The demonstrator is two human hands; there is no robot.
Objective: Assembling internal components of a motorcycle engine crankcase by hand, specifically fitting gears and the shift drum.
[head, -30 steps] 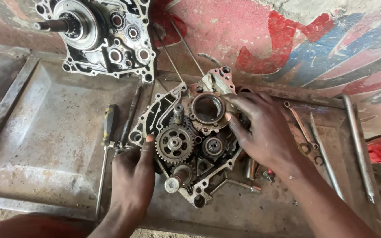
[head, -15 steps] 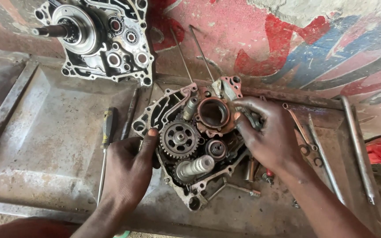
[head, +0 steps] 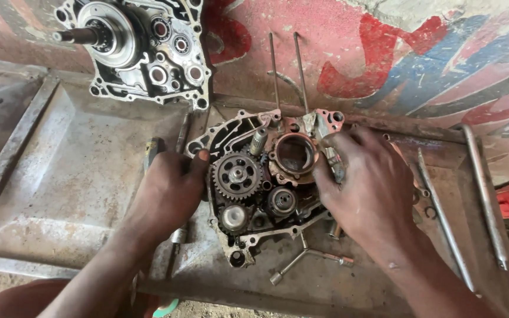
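Crankcase half holds gears | left hand fingers clamped on its edge | right hand fingers gripping its rim

Dented metal tray carries: open crankcase half at centre, second engine case top left, Y-shaped socket wrench in front, long rods at right.

left hand — palm down, fingers curled | right hand — palm down, fingers spread
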